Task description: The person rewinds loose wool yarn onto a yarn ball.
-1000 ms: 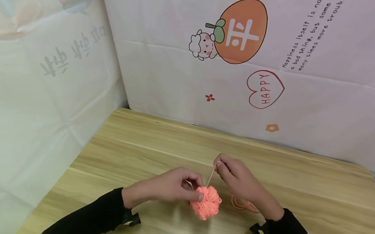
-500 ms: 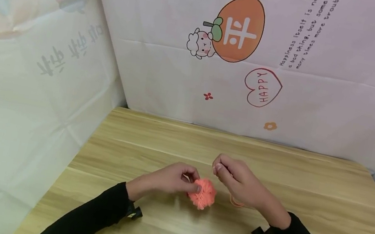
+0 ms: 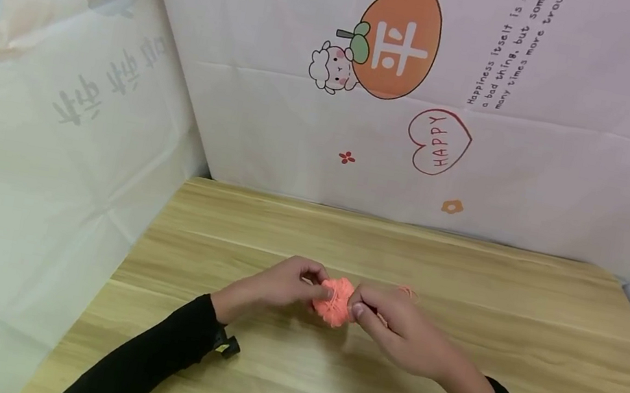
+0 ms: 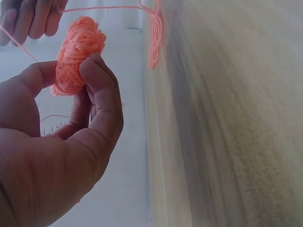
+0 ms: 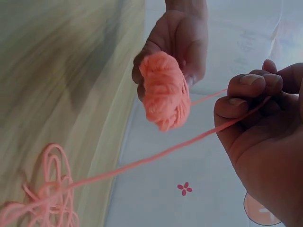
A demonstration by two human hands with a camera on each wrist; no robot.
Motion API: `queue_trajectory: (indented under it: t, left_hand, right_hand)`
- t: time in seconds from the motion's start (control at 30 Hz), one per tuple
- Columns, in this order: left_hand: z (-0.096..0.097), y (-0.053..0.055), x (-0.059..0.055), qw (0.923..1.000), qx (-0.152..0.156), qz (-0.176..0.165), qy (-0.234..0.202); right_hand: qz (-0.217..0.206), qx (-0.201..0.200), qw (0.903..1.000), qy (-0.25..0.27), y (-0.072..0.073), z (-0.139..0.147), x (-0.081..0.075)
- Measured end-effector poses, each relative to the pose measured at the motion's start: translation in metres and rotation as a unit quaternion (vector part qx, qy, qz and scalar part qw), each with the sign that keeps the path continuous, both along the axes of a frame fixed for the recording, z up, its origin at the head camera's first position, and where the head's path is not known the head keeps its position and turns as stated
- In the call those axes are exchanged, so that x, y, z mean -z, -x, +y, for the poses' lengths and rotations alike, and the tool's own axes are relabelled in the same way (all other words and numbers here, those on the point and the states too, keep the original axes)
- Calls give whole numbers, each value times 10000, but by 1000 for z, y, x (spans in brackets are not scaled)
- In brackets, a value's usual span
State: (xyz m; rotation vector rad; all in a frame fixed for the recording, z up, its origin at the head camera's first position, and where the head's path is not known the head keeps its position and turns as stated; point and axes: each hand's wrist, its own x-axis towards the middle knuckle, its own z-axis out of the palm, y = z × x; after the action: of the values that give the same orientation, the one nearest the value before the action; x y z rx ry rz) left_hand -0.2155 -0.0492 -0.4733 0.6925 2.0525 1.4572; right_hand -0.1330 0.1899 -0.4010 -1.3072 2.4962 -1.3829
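Observation:
A small ball of coral yarn (image 3: 335, 303) is pinched between the thumb and fingers of my left hand (image 3: 287, 285), held above the table. Seen from the left wrist, the ball (image 4: 78, 56) is a thick oval bundle of wound strands. My right hand (image 3: 402, 329) is close on the ball's right side in the head view, its fingers curled around a yarn strand (image 5: 161, 154). From that hand one length runs to the ball and another trails down to a loose heap of yarn (image 5: 52, 194) on the table.
The wood-grain table (image 3: 283, 386) extends around both hands. Part of the loose yarn (image 3: 407, 291) shows behind the right hand. A white printed cloth (image 3: 274, 141) hangs at the back edge, and another cloth (image 3: 40, 192) stands along the left side.
My right hand has come down from above the ball to its right side, still holding the strand. The left hand and the ball have shifted slightly up and left in the head view.

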Motion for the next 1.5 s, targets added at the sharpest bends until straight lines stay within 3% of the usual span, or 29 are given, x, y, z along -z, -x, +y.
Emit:
queue_trajectory:
  t: [0.17,0.47,0.7,0.9,1.1,1.23,1.4,1.5]
  left_hand:
    - [-2,6,-2,9996,-204,-146,-142]
    - [-6,18,-20,9964,-524,-353,-574]
    - [-12,19,-36,9918,-462,-523,-1071]
    - [-9,3,-57,9919,-122,-292,-1232]
    - [-5,-21,-75,9923,340,-169,-1181]
    - [-3,-32,-77,9917,513,-128,-1168]
    - [-2,-44,-75,9913,710,-59,-1104]
    - [-1,-49,-70,9902,791,-136,-1147]
  right_hand:
    - [-261,-152,9995,36,-10,-6,2]
    - [-463,-230,9980,-372,-7,-12,47]
    - [-847,-416,9950,-334,-7,-21,67]
    - [-912,-174,9936,-641,7,-21,81]
    - [-967,159,9937,-536,25,-13,85]
    - [-1110,491,9915,-477,32,-4,87]
    - [-1736,45,9847,143,42,4,88]
    - [-1608,-21,9868,197,48,6,85]
